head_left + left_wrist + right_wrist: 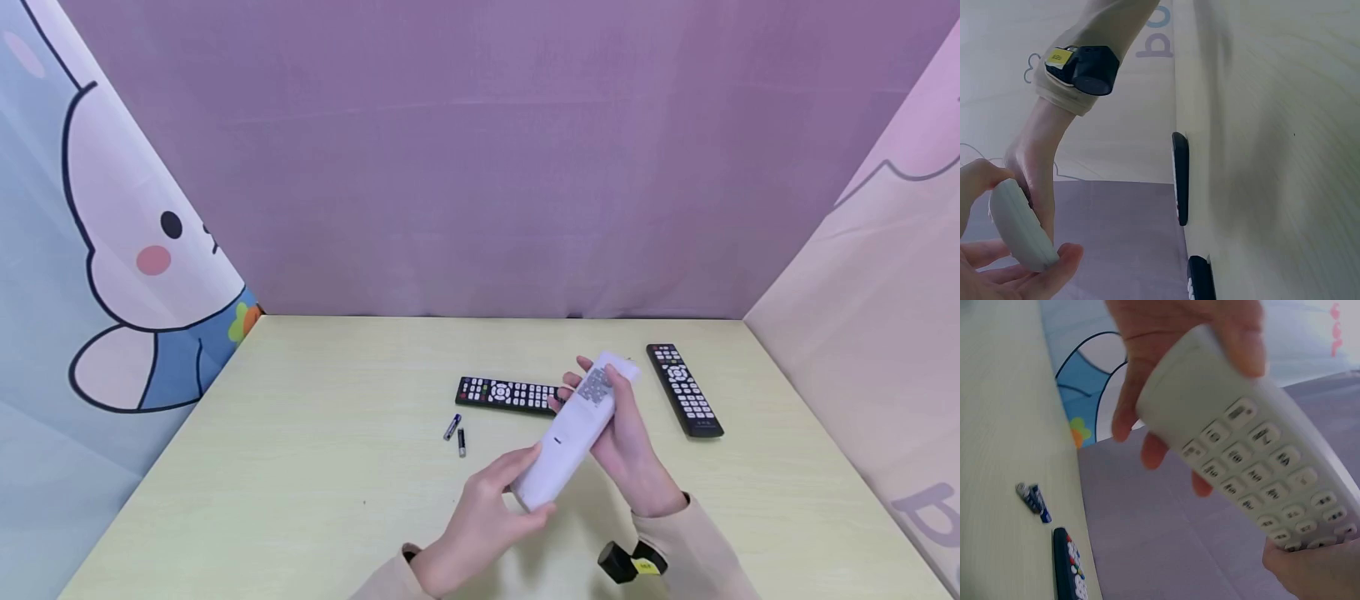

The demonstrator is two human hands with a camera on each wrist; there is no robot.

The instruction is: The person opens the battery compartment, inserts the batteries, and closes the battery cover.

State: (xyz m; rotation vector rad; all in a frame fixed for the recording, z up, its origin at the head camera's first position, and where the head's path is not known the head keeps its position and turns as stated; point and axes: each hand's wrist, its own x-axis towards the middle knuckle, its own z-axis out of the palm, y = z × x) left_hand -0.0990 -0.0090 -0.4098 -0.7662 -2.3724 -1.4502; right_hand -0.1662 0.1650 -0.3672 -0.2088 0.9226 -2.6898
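Note:
A white remote control (567, 440) is held above the table in both hands, its back with a grey printed label turned up in the head view. My left hand (483, 510) grips its lower end between thumb and fingers. Near its upper end my right hand (626, 446) holds it, thumb along one edge and fingers behind. In the right wrist view the button side of the white remote control (1254, 469) shows rows of white keys. The left wrist view has its end face (1019, 228) between the left thumb and fingers.
On the table (300, 467) a black remote (510, 394) lies crosswise behind the hands, partly covered by the right fingers. Another black remote (684, 392) lies at the right. Two small batteries, one (452, 427) tilted and one (461, 442) near upright in view, lie left of the hands.

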